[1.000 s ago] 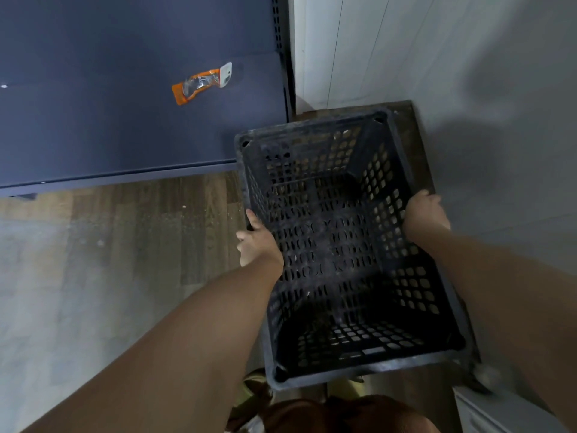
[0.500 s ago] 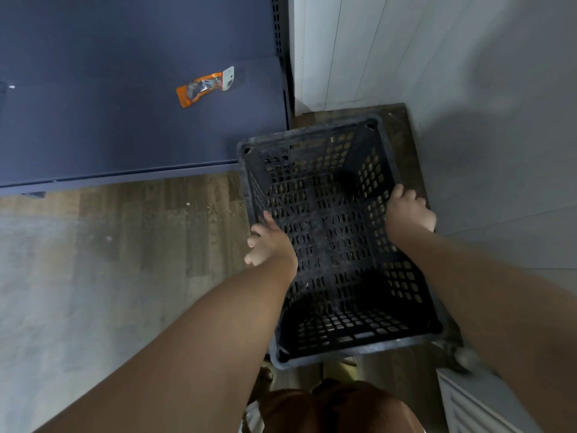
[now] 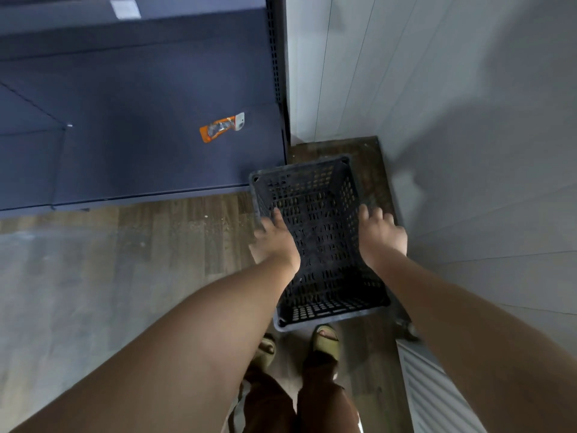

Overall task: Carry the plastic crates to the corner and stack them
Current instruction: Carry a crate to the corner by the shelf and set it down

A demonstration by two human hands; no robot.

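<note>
A: What sits nearest you, at the bottom of the frame?

B: Your own legs in brown trousers (image 3: 324, 401), and your two feet in olive slide sandals (image 3: 326, 339) on the wooden floor (image 3: 187, 220). At the lower right edge you have a white ribbed panel (image 3: 437, 398).

A: And your arms?

B: Both reach up from the bottom corners toward the centre. Your left hand (image 3: 274, 242) lies over the left rim of the black crate (image 3: 318, 239), fingers spread loosely and thumb out over the floor side. Your right hand (image 3: 382, 235) is over the right rim, fingers fanned and pointing up the frame. Neither hand is curled round the plastic. I cannot tell whether your palms touch the rims or hover just above them.

A: Where is the crate itself?

B: Just above your toes, centre of the frame, open side up, its perforated walls and floor bare. It stands in the corner, its far end on a darker patch of floor (image 3: 365, 151). The pale panelled wall (image 3: 468, 120) runs close along its right side, and the dark blue shelf base (image 3: 140, 135) comes near its upper left corner.

A: Anything farther out?

B: On that blue shelf, left of centre and higher up, lies an orange packet (image 3: 220, 129) with a white tab. Near the top left a white label (image 3: 125, 9) shows, blurred.
</note>
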